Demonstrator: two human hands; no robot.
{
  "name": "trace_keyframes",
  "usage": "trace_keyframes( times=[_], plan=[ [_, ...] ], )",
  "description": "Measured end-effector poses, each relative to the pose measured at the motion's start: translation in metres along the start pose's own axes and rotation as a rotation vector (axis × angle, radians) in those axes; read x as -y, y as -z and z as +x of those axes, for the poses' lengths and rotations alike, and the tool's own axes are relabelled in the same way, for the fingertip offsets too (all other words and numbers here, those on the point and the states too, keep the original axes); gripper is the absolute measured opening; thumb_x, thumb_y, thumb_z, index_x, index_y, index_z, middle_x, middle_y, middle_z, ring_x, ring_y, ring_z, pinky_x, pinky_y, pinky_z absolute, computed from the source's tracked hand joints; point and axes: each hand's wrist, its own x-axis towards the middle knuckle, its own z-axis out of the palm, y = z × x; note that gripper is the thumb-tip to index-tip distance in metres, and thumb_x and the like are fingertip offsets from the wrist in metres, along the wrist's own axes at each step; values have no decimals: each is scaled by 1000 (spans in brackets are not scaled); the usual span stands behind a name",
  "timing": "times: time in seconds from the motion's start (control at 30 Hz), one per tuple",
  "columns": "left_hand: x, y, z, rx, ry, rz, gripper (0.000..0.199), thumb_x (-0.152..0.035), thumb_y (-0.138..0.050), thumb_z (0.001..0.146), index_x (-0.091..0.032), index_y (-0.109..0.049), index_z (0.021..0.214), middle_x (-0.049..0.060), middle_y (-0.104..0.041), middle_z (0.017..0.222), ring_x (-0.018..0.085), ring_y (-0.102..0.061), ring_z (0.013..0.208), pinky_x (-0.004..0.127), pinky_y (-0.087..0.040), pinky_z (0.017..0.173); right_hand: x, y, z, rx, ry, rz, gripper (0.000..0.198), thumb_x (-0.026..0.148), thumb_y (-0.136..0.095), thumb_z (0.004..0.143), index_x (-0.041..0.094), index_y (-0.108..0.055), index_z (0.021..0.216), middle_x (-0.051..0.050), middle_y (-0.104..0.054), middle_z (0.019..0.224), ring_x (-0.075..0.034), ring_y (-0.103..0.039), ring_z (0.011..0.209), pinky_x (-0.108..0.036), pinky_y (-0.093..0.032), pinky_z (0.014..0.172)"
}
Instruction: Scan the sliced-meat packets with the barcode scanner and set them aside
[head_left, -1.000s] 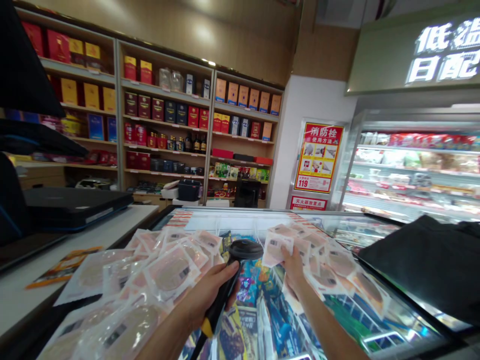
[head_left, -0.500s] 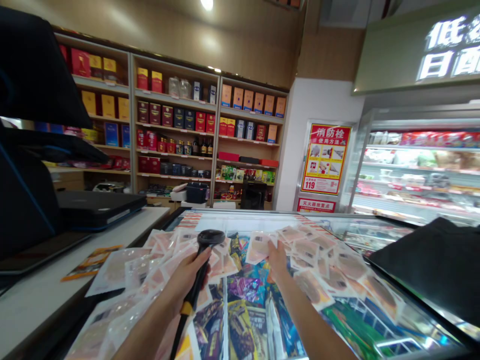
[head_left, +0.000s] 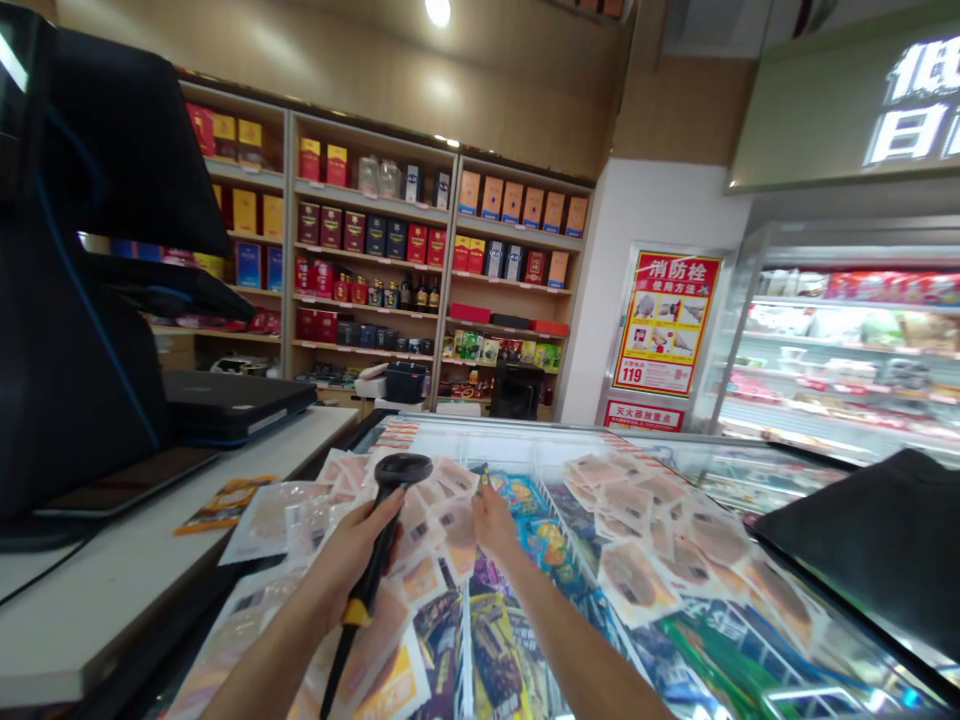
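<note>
My left hand [head_left: 369, 540] is wrapped round the handle of a black barcode scanner [head_left: 381, 535] with a yellow band; its head points up and forward. Below it and to its left spread many flat, clear packets [head_left: 262, 520] holding a pinkish, round item. My right hand [head_left: 495, 525] is at the right edge of this left pile, beside a packet [head_left: 456, 535]. Its fingers point forward and look partly extended, with nothing visibly held, though the fingertips are blurred. A second pile of similar packets [head_left: 637, 585] lies to the right of my right arm.
The packets lie on a glass-topped freezer [head_left: 510, 440] with colourful bags inside. At left, a white counter [head_left: 97, 600] carries a black monitor stand and an orange packet [head_left: 223, 503]. A black object [head_left: 870, 540] stands at right. Stocked shelves [head_left: 367, 200] line the back.
My right hand has moved left, from a packet near the right pile to the edge of the left pile. That packet no longer shows in it. The scanner is still in my left hand.
</note>
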Motion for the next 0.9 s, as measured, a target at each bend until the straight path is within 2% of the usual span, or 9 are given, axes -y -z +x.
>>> trace_keyframes(
  times=[0.1, 0.2, 0.3, 0.47, 0.57, 0.7, 0.8, 0.9],
  plan=[
    [-1, -8, -2, 52, -6, 0, 37, -50, -58, 56, -15, -49, 62, -3, -51, 44, 7, -43, 34, 18, -32, 33, 3, 5, -6, 3, -18, -34, 35, 34, -33, 77, 18, -53, 101, -9, -57, 101, -21, -47, 100, -32, -34, 84],
    [0, -19, -4, 118, -6, -5, 36, -50, -57, 59, -16, -46, 60, -4, -50, 44, 6, -42, 34, 17, -31, 33, -9, 29, -7, -61, -49, -53, 39, 37, -35, 76, 16, -51, 105, -10, -53, 109, -23, -41, 108, -35, -29, 90],
    [3, -34, -6, 158, 11, -12, 34, -48, -55, 61, -15, -47, 63, -5, -49, 46, 6, -42, 35, 17, -31, 34, -37, 73, -9, -160, -81, -103, 41, 37, -41, 72, 15, -52, 106, -11, -50, 114, -24, -38, 111, -37, -25, 93],
    [10, -60, -8, 204, 36, 16, 34, -48, -54, 63, -15, -47, 61, -4, -49, 44, 7, -43, 34, 18, -30, 34, -90, 156, -30, -293, -209, -255, 46, 36, -55, 59, 16, -54, 101, -13, -51, 113, -29, -38, 110, -42, -25, 90],
    [14, -74, -10, 262, 63, 16, 34, -49, -54, 63, -15, -47, 59, -5, -48, 43, 6, -42, 34, 17, -30, 35, -110, 190, -48, -234, -278, -327, 54, 41, -63, 48, 19, -56, 97, -11, -58, 102, -31, -46, 101, -43, -30, 84],
    [15, -89, -16, 347, 63, 11, 35, -49, -52, 63, -16, -47, 54, -5, -46, 39, 6, -39, 32, 17, -28, 34, -116, 207, -60, -99, -302, -433, 61, 38, -68, 39, 19, -57, 96, -11, -61, 91, -30, -53, 88, -38, -35, 74],
    [13, -95, -21, 367, 46, 11, 37, -52, -54, 60, -17, -45, 53, -6, -44, 37, 6, -38, 30, 18, -27, 32, -114, 207, -55, -89, -304, -404, 66, 34, -71, 33, 18, -57, 96, -10, -61, 84, -26, -55, 80, -33, -37, 68],
    [10, -98, -24, 391, 33, 17, 38, -54, -54, 58, -18, -45, 52, -6, -42, 35, 6, -37, 29, 19, -26, 32, -113, 207, -46, -119, -331, -276, 60, 27, -71, 29, 19, -60, 87, -6, -62, 76, -24, -56, 75, -31, -38, 64]
  ],
)
